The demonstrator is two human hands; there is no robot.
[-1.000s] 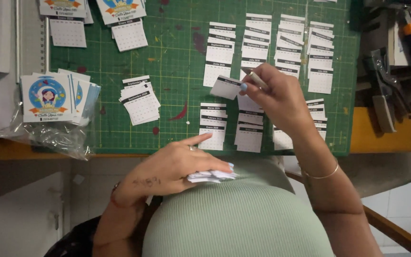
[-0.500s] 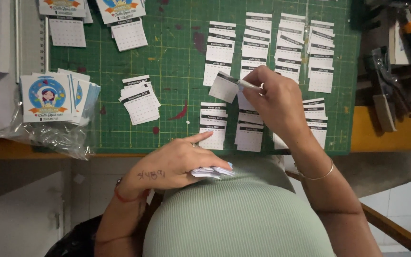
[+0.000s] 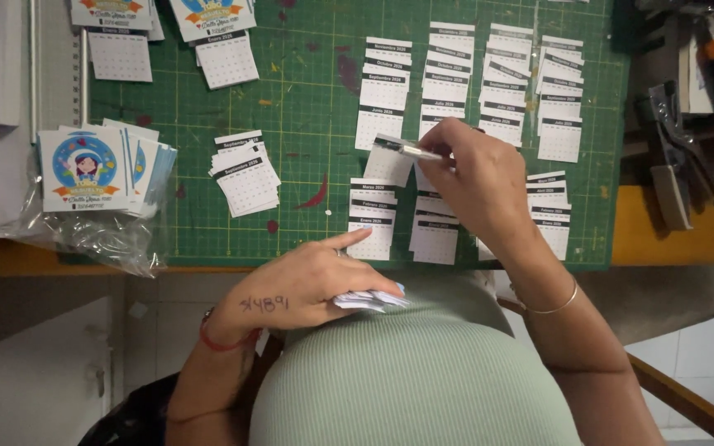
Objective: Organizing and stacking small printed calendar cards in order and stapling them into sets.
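In my right hand (image 3: 477, 177) I pinch a small stack of calendar sheets (image 3: 394, 157), white with a black header band, held tilted just above the green cutting mat (image 3: 307, 91), its lower edge hanging over the rows of laid-out sheets. My left hand (image 3: 307, 285) rests at the mat's near edge against my body, fingers curled over a thin bundle of the same white sheets (image 3: 365, 299), lying nearly flat, with my index finger stretched out toward the nearest row.

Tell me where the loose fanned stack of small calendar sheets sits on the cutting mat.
The fanned stack lies left of centre on the green cutting mat, between the bagged round-design cards and the overlapping calendar sheet columns.
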